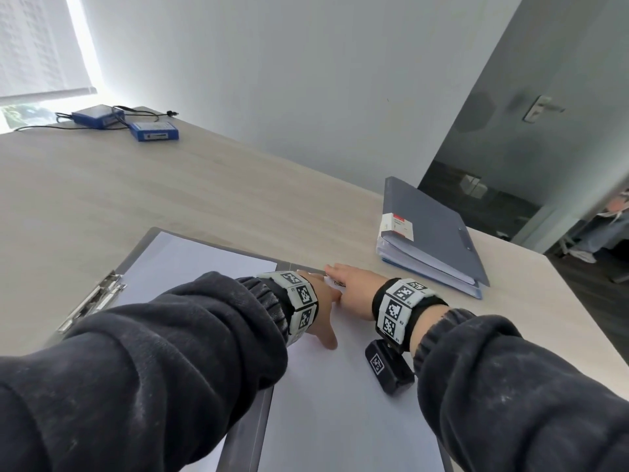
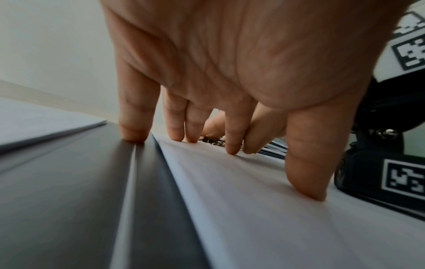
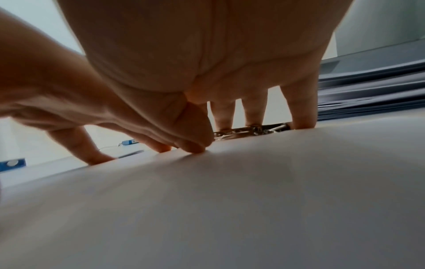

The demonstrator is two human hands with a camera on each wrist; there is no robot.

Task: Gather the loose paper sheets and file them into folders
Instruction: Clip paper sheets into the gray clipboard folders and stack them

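An open grey folder [image 1: 246, 434] lies in front of me with a white sheet stack [image 1: 340, 420] on its right half and another stack [image 1: 190, 264] on its left half. My left hand [image 1: 320, 301] presses straight fingertips [image 2: 190, 134] onto the right stack [image 2: 253, 200], with the little finger on the folder's spine [image 2: 135, 182]. My right hand [image 1: 350, 287] lies beside it, its fingers [image 3: 255, 112] reaching the metal clip [image 3: 250, 130] at the stack's far edge and its thumb tip on the paper [image 3: 230, 200]. Neither hand grips anything.
A closed, thick grey folder [image 1: 432, 233] lies at the table's right. The open folder's left clip [image 1: 95, 301] juts out at the left. Two blue boxes [image 1: 98, 115] with cables sit at the far left corner. A door [image 1: 544, 107] stands beyond the table's right edge.
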